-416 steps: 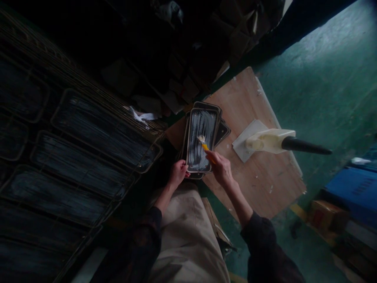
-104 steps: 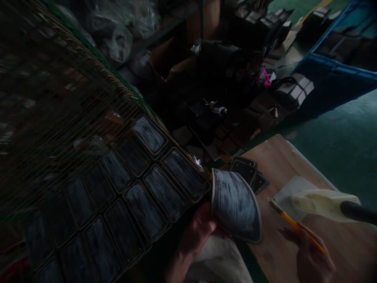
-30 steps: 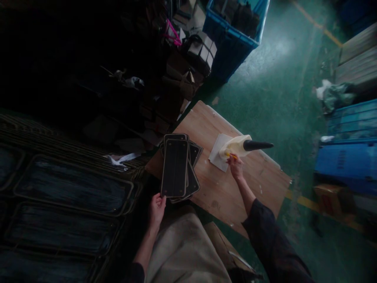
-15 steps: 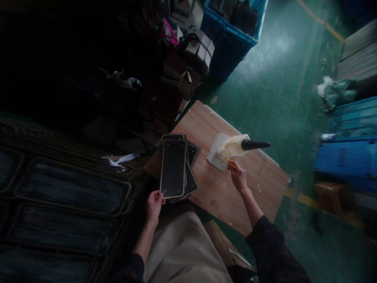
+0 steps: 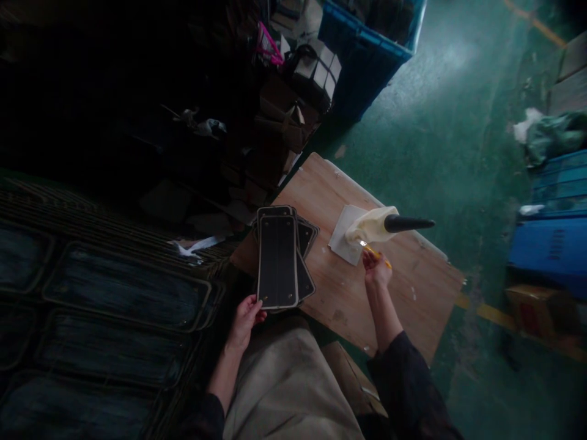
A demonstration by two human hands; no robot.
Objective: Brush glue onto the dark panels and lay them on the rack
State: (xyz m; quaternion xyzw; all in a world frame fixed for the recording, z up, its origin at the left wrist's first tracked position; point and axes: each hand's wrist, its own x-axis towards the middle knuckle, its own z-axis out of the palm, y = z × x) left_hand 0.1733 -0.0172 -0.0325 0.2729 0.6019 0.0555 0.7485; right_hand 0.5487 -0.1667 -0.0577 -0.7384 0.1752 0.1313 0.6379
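One plain black panel (image 5: 277, 261) has replaced the coated one, pinched by your left fingers (image 5: 252, 304); right of it, your right fingers (image 5: 369, 260) grip the yellow brush (image 5: 373, 251).

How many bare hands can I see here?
2. The left hand grips the near-left corner of the topmost black panel; the right hand holds a yellow-handled brush at the cream container. Shadow at upper left could hide more.
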